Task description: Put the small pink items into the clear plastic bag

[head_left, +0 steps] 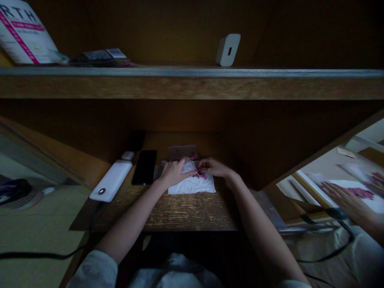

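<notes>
A small pile of pink bead-like pieces (201, 174) lies on a crinkled white sheet (193, 186) on the wooden desk. My left hand (176, 172) rests over crumpled clear plastic (188, 165) at the sheet's left, fingers stretched and thumb pointing at the pieces. Just right of the pile, my right hand (213, 166) has its fingertips drawn together in a pinch at the pink pieces; whatever is between them is too small to make out. Behind both hands lies a flat clear zip bag (182, 150), with a few pink pieces near its right end.
A black phone (144, 168) and a white power bank (111, 182) with a cable lie to the left. Above runs a shelf edge (192, 86), holding a white charger (228, 50) and packets. At right, another person's hand (345, 200) is near pink pieces on white paper.
</notes>
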`<state>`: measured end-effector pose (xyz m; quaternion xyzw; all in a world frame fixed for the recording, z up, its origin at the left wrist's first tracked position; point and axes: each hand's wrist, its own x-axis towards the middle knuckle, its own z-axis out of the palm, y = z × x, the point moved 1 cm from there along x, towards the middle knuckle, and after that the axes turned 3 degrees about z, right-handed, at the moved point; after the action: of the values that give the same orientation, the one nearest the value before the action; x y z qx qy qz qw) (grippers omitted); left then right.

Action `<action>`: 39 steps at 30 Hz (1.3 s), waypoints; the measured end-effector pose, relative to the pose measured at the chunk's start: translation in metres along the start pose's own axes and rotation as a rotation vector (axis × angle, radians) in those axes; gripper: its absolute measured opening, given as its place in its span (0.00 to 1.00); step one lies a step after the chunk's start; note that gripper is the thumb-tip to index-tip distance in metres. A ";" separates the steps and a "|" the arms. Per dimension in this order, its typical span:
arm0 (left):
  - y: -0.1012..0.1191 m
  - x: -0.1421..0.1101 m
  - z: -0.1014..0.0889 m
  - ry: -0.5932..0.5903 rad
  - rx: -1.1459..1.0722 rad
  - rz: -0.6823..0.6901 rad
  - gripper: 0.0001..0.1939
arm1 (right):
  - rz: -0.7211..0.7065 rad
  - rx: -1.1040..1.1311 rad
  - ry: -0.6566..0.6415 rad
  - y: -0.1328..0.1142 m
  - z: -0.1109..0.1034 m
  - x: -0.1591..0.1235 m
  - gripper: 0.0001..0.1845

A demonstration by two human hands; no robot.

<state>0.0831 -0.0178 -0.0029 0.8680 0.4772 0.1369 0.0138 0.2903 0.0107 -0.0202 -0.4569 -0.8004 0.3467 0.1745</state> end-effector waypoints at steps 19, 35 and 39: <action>0.001 0.000 -0.001 -0.021 -0.032 -0.018 0.33 | -0.019 0.062 0.067 -0.004 -0.005 -0.002 0.10; 0.000 0.000 -0.001 0.000 -0.033 0.004 0.34 | -0.010 -0.049 0.157 0.002 0.000 0.000 0.11; 0.001 0.000 -0.002 0.001 -0.046 -0.004 0.34 | 0.042 -0.143 0.232 0.003 -0.002 0.000 0.11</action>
<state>0.0832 -0.0183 -0.0007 0.8665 0.4755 0.1483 0.0339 0.2937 0.0128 -0.0208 -0.5219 -0.7877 0.2371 0.2257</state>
